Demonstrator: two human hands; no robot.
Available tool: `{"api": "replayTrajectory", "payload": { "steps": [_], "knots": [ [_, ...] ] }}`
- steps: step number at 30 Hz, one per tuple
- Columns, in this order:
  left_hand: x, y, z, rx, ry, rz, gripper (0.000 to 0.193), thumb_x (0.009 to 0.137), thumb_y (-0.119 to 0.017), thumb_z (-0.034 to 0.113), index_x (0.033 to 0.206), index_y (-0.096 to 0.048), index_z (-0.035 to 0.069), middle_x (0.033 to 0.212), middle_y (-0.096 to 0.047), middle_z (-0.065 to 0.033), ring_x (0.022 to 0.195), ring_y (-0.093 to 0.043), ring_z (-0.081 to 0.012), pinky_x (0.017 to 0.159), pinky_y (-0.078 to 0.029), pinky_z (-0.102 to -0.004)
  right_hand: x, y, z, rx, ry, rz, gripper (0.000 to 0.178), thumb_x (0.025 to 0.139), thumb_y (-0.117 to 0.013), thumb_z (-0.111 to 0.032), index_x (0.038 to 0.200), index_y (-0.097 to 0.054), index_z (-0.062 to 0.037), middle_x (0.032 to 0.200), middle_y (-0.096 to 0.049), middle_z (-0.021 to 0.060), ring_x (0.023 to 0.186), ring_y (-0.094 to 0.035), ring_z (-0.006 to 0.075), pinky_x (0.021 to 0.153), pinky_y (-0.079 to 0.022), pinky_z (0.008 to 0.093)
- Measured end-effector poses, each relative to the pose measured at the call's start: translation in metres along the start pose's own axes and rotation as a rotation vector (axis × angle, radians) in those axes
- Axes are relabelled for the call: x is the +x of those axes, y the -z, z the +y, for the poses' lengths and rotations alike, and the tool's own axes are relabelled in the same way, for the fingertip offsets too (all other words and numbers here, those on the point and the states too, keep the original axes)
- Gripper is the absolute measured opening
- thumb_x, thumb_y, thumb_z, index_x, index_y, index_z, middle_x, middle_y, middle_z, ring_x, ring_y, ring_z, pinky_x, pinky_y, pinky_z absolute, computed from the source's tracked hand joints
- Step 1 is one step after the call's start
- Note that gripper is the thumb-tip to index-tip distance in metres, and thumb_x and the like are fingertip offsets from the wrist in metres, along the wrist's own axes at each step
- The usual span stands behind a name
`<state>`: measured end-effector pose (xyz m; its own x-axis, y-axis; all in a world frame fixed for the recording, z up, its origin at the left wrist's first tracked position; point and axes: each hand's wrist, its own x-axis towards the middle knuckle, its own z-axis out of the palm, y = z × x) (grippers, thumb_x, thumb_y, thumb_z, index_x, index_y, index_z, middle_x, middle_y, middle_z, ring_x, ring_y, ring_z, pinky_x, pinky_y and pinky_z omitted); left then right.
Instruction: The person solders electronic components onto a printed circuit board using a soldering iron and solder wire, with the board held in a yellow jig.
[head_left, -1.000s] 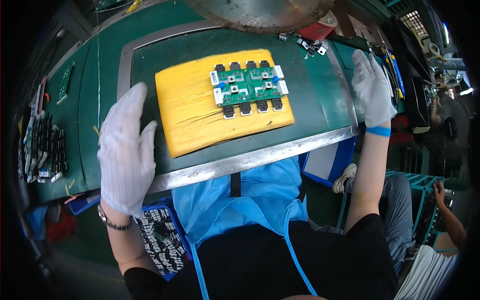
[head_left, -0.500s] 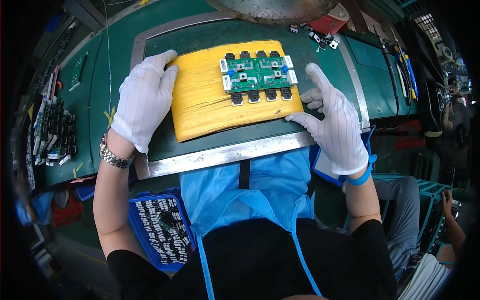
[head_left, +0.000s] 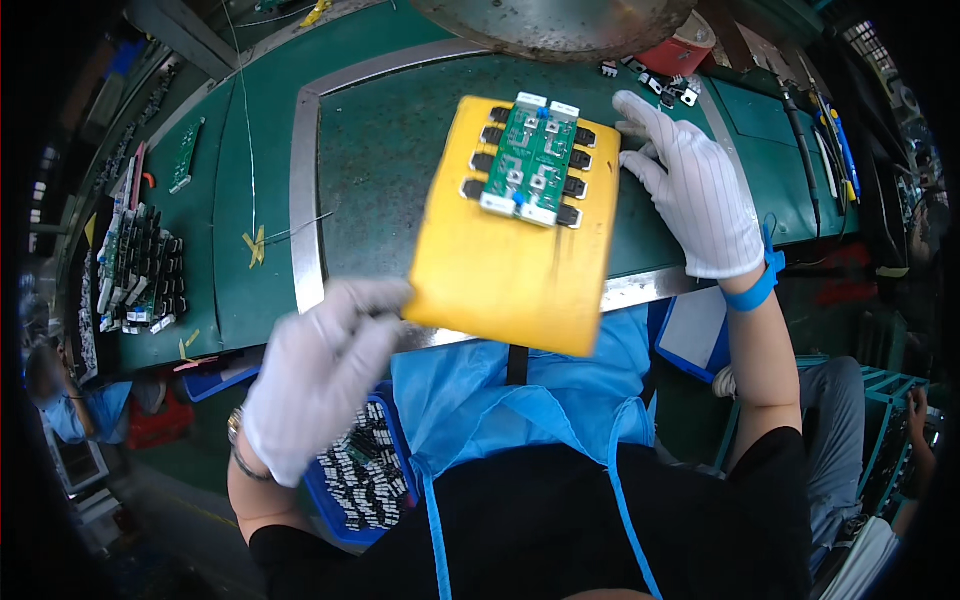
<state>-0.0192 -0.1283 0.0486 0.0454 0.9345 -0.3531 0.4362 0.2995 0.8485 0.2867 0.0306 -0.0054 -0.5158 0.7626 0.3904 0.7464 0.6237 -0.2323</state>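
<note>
A yellow board [head_left: 500, 290] with a wood-like grain lies tilted on the green work surface. On its upper part sits a green circuit board [head_left: 530, 165] with black tabbed components along both long sides, white blocks at the ends and blue round parts. My left hand [head_left: 325, 375], in a white striped glove and blurred by motion, has its thumb and forefinger at the yellow board's near left corner, seemingly pinching it. My right hand [head_left: 700, 195], gloved too, is open beside the far right corner, thumb and forefinger apart; whether it touches the edge I cannot tell.
A metal frame [head_left: 308, 200] borders the work surface. Stacked circuit boards [head_left: 140, 270] stand at the left. Loose black components [head_left: 670, 90] lie near a red container [head_left: 680, 50], beside a large round metal object [head_left: 560, 25]. A blue bin [head_left: 330, 500] of parts stands below; tools [head_left: 835, 150] lie right.
The yellow board has turned about a quarter turn, carrying the circuit board with it, and reaches nearer to me. My left hand has moved down toward me; my right hand has shifted slightly up and right.
</note>
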Motion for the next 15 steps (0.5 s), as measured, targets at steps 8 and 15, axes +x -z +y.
{"api": "replayTrajectory", "payload": {
  "steps": [8,15],
  "knots": [
    [0.050,0.002,0.001,0.520,-0.602,0.361,0.022,0.091,-0.054,0.005,0.113,-0.058,0.003,0.101,-0.065,-0.0168,0.091,-0.061,-0.0382,0.078,-0.049,-0.0454,-0.006,0.014,-0.020,0.038,-0.033,0.106,0.049,0.083,-0.072,-0.014,0.129,-0.057,-0.0066,0.105,-0.069,0.0144,0.091,-0.067,0.0302,0.079,-0.053,0.0382],
    [0.157,0.002,-0.008,0.835,-0.808,0.353,0.039,0.084,-0.052,0.003,0.123,-0.054,0.001,0.103,-0.068,-0.0176,0.099,-0.062,-0.0369,0.085,-0.051,-0.0444,-0.055,0.042,-0.085,0.329,0.145,-0.202,0.076,0.064,-0.086,-0.024,0.132,-0.055,-0.0088,0.096,-0.063,0.0065,0.090,-0.060,0.0267,0.082,-0.047,0.0401]
  ]
}}
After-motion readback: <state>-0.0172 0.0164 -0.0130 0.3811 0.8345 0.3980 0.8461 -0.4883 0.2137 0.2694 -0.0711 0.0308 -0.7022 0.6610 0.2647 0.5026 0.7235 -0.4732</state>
